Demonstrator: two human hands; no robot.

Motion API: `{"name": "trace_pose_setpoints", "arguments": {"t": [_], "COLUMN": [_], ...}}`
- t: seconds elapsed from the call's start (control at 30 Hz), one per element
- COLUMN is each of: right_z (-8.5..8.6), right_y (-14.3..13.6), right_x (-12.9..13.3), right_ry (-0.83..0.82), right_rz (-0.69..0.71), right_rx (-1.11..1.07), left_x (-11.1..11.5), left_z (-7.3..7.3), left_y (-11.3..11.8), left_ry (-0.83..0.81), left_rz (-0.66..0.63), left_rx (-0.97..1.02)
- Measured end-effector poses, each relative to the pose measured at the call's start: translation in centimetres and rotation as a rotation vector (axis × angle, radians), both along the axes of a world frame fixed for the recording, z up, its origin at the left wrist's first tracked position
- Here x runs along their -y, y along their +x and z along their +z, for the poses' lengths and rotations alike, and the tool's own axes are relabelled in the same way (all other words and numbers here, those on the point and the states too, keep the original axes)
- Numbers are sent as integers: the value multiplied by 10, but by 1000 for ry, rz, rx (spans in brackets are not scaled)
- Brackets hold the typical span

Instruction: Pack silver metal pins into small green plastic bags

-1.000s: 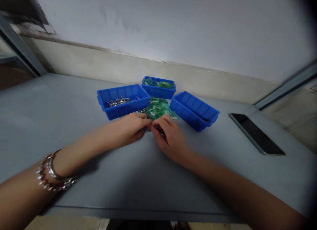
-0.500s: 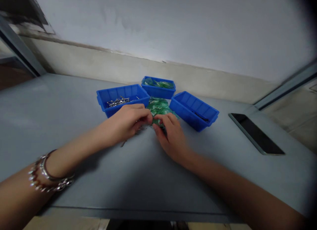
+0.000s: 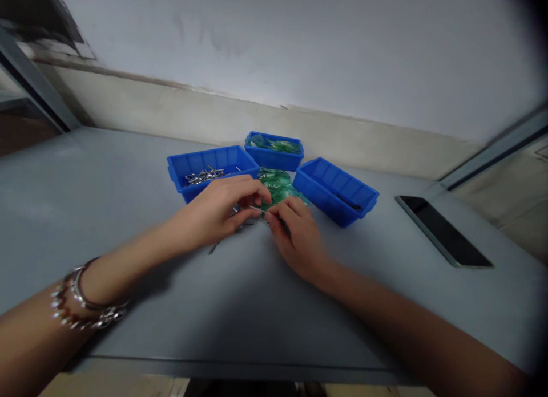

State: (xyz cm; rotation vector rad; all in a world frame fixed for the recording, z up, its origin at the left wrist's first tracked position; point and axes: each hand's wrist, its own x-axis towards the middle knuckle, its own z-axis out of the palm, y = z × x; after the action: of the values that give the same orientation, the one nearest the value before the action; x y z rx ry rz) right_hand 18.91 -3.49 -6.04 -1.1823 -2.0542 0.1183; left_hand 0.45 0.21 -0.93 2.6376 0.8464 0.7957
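Observation:
My right hand (image 3: 299,234) is closed in a pinch on one end of a thin silvery metal pin (image 3: 255,208). The pin's other end points left, between the parted thumb and forefinger of my left hand (image 3: 226,209); whether they touch it I cannot tell. Just behind the fingertips lie green plastic bags (image 3: 276,183), piled on the table. Small metal pieces lie under my left hand, partly hidden by it, and one loose pin (image 3: 213,248) is nearer to me.
On the grey table (image 3: 240,311), a blue bin (image 3: 213,157) at left holds silvery metal pins. The back blue bin (image 3: 274,158) contains green bags. A third blue bin (image 3: 327,194), with a few dark pieces, stands at right. A phone (image 3: 443,230) lies farther right.
My left thumb and forefinger have parted from their closed pose, and the thin pin now shows between the hands. My right fingertips have drawn together. Bins and phone stay put.

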Motion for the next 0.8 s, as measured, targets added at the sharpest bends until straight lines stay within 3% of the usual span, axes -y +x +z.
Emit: {"name": "trace_pose_setpoints", "arguments": {"t": [0.27, 0.8], "right_z": [3, 10], "right_y": [-2, -2], "right_x": [3, 4], "right_ry": [12, 8], "right_rz": [-54, -48], "right_rx": [-28, -147], "left_x": [3, 4], "left_z": [4, 5], "left_y": [-2, -2], "left_ry": [94, 95], "left_rz": [82, 130], "left_rx": [-271, -323]}}
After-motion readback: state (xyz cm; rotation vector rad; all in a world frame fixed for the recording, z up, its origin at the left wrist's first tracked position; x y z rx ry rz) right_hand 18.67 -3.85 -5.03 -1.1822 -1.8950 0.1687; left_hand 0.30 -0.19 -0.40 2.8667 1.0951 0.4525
